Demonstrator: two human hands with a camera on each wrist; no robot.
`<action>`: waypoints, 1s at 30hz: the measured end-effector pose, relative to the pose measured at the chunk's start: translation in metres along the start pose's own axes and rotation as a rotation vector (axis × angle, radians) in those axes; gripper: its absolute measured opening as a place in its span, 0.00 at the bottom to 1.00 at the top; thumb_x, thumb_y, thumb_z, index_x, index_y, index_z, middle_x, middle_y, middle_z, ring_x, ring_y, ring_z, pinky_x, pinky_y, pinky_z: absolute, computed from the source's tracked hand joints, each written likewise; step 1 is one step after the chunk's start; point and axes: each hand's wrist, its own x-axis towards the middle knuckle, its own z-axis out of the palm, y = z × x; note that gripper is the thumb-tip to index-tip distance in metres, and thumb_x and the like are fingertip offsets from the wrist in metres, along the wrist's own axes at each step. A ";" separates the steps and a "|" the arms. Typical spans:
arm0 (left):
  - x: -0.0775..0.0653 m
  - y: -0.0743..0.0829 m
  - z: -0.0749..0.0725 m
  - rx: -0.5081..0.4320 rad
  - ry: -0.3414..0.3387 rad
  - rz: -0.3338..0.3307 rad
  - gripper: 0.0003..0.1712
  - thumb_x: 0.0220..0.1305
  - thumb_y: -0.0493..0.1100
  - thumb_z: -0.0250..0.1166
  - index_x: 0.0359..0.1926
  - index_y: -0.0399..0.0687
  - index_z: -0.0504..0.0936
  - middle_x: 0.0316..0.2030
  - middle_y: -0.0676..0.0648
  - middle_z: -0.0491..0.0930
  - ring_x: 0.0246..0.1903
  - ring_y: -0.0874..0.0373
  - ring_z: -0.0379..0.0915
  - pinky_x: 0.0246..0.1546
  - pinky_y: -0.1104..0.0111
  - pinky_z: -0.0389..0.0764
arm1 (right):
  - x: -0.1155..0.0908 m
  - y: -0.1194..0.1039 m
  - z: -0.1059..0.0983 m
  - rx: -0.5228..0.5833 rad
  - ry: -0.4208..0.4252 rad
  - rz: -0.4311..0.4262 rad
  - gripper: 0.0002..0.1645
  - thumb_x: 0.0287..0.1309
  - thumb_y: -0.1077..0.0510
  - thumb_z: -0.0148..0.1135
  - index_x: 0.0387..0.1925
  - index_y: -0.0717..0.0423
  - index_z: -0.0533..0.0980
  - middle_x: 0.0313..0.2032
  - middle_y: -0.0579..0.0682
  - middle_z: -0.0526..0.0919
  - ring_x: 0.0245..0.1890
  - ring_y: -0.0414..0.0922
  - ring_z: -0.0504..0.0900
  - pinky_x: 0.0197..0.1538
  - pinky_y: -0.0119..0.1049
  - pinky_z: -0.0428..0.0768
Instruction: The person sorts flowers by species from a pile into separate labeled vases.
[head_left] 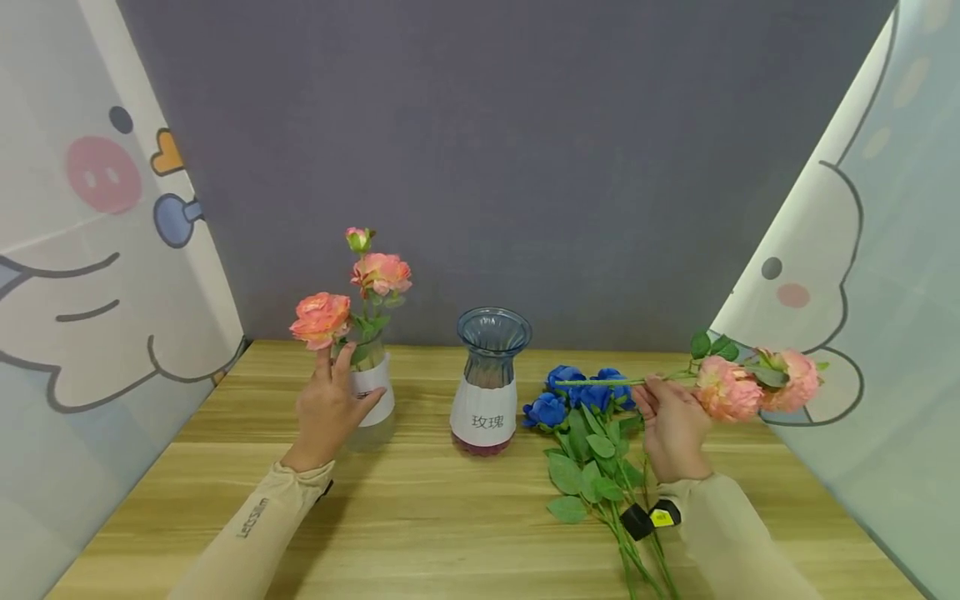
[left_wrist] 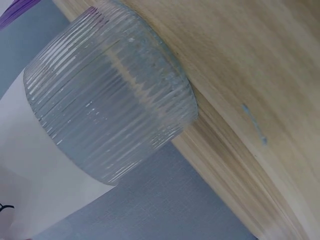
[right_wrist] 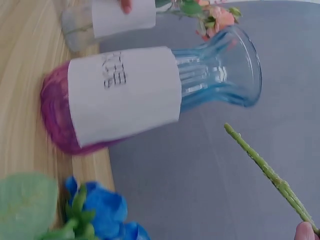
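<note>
**Coral-pink flower spray [head_left: 731,389] lies near-level, bare end leftward**

At right of frame, the right hand [head_left: 675,429] pinches its green stem [right_wrist: 272,176]: blooms right of the grip, bare end left, short of the blue-necked glass vase [head_left: 489,373] at centre. The left hand [head_left: 330,408], fingers extended against the clear ribbed glass vase [head_left: 372,435] at left, is farther off.

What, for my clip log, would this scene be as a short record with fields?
Left hand: touches the clear vase
Clear vase: upright, paper-labelled, holding coral flowers
Right hand: holds a pink flower spray, stem end pointing left
Blue-topped vase: upright, between the hands, label reads 玫瑰
Blue flowers: lying on the table, right of the blue-topped vase
</note>
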 end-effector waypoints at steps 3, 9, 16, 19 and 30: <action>0.002 0.000 0.001 -0.008 0.001 0.009 0.61 0.21 0.47 0.86 0.60 0.37 0.64 0.57 0.26 0.65 0.22 0.37 0.74 0.14 0.52 0.74 | -0.004 0.009 0.007 0.013 -0.027 0.003 0.10 0.60 0.73 0.56 0.24 0.63 0.71 0.23 0.52 0.80 0.19 0.43 0.81 0.28 0.30 0.81; 0.001 -0.001 -0.001 -0.009 0.002 0.018 0.61 0.20 0.47 0.87 0.59 0.36 0.64 0.55 0.24 0.66 0.22 0.37 0.74 0.13 0.51 0.74 | -0.015 0.026 0.021 0.031 -0.084 0.020 0.10 0.62 0.72 0.55 0.26 0.61 0.69 0.24 0.51 0.80 0.20 0.42 0.81 0.29 0.29 0.80; 0.000 -0.002 -0.001 -0.010 0.006 0.019 0.59 0.21 0.47 0.86 0.58 0.35 0.66 0.55 0.25 0.67 0.23 0.36 0.74 0.15 0.50 0.74 | -0.028 0.039 0.036 0.037 -0.114 -0.002 0.08 0.62 0.71 0.56 0.29 0.61 0.67 0.24 0.50 0.80 0.20 0.41 0.81 0.30 0.29 0.80; 0.001 -0.002 0.000 -0.011 0.008 0.013 0.58 0.21 0.46 0.86 0.58 0.35 0.66 0.55 0.25 0.67 0.23 0.36 0.75 0.16 0.50 0.75 | -0.033 0.046 0.043 0.015 -0.112 -0.030 0.09 0.61 0.71 0.57 0.28 0.60 0.68 0.24 0.50 0.81 0.19 0.41 0.81 0.30 0.30 0.81; 0.000 -0.001 0.001 -0.015 0.015 0.008 0.59 0.20 0.46 0.86 0.57 0.36 0.65 0.56 0.26 0.66 0.22 0.38 0.74 0.15 0.50 0.74 | -0.054 0.071 0.067 0.014 -0.154 -0.075 0.12 0.61 0.74 0.55 0.25 0.59 0.67 0.23 0.49 0.79 0.19 0.41 0.81 0.28 0.29 0.80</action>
